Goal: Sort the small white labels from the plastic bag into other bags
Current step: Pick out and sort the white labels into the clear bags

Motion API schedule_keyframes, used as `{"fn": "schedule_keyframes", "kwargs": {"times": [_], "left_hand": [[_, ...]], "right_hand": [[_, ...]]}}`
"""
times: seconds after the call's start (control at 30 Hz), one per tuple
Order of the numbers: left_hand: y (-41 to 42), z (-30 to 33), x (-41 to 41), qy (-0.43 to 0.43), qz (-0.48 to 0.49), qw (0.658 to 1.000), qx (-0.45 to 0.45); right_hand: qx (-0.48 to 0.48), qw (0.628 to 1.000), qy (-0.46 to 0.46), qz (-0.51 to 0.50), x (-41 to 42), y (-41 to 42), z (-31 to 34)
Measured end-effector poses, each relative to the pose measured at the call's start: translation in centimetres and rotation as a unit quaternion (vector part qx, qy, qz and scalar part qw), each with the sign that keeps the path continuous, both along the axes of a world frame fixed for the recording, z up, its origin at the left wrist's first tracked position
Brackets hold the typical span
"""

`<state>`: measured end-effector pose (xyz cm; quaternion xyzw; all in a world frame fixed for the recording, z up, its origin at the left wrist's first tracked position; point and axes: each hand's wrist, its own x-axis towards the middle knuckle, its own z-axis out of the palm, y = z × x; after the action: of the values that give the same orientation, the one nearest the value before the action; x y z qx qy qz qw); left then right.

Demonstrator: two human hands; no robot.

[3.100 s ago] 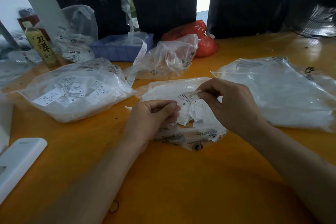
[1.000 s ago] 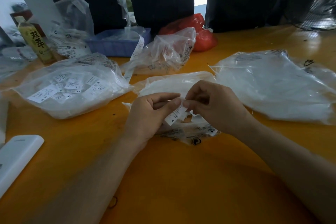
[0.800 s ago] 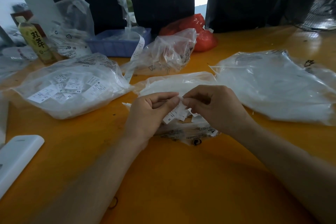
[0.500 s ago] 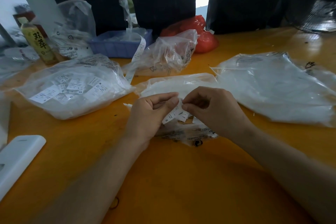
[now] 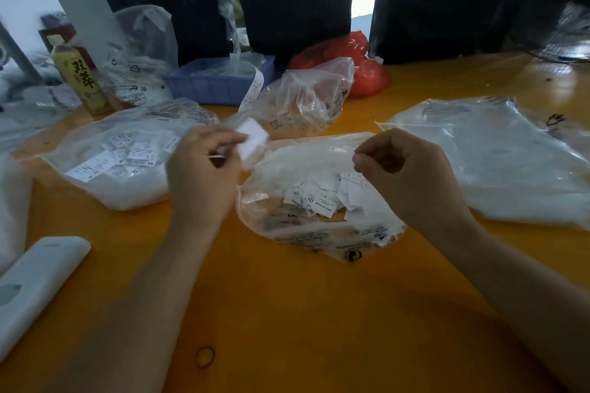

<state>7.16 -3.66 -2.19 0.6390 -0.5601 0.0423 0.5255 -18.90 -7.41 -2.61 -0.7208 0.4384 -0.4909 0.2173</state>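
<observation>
A clear plastic bag [image 5: 322, 233] with several small white labels [image 5: 322, 198] lies on the orange table in front of me. My left hand [image 5: 204, 169] pinches a small stack of white labels [image 5: 252, 139], blurred, raised above the table between that bag and the left bag [image 5: 124, 156], which holds several size labels. My right hand [image 5: 408, 175] hovers over the middle bag's right side with fingers curled, fingertips pressed together; whether it pinches anything I cannot tell. A big clear bag [image 5: 491, 163] lies to the right.
A crumpled clear bag [image 5: 306, 99], a blue tray [image 5: 220, 80] and a red bag [image 5: 360, 67] sit behind. A green bottle [image 5: 79, 76] stands far left. A white flat device [image 5: 35, 281] lies at the near left, a rubber band [image 5: 205, 357] near the front.
My hands were together over the middle bag, both pinching labels. They have since parted: the left hand moved up and left with a stack of labels, the right stayed over the bag.
</observation>
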Motion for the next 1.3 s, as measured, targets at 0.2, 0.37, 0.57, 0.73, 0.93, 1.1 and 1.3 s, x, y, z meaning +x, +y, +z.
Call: {"fn": "schedule_keyframes", "kwargs": {"times": [0.2,0.37,0.57,0.73,0.93,1.1,1.3], "left_hand": [[-1.0,-0.5,8.4,-0.087,0.229,0.964,0.105],[-2.1,-0.9,8.8,-0.177,0.305,0.896,0.269],[-2.5,-0.8,8.1,-0.163,0.256,0.896,0.323],[-1.7,-0.8,5.6,-0.156,0.235,0.945,0.169],[-0.5,-0.9,-1.1,-0.115,-0.039,0.992,0.026],[0.2,-1.4,-3.8,-0.143,-0.143,0.979,0.013],[0.4,-2.2,-4.2,-0.131,-0.171,0.974,0.075]], "right_hand": [[-0.016,1.0,-0.004,0.02,0.0,0.1,0.0],[-0.027,0.999,0.006,0.016,0.0,0.1,0.0],[-0.058,0.994,0.061,-0.063,-1.4,-0.1,1.5],[-0.072,0.925,0.286,-0.24,-5.6,-2.5,3.3],[0.094,0.832,0.488,-0.244,-8.4,-4.2,2.1],[0.127,0.842,0.465,-0.241,-8.4,-4.5,1.6],[0.07,0.859,0.427,-0.275,-7.7,-3.8,2.3]]}}
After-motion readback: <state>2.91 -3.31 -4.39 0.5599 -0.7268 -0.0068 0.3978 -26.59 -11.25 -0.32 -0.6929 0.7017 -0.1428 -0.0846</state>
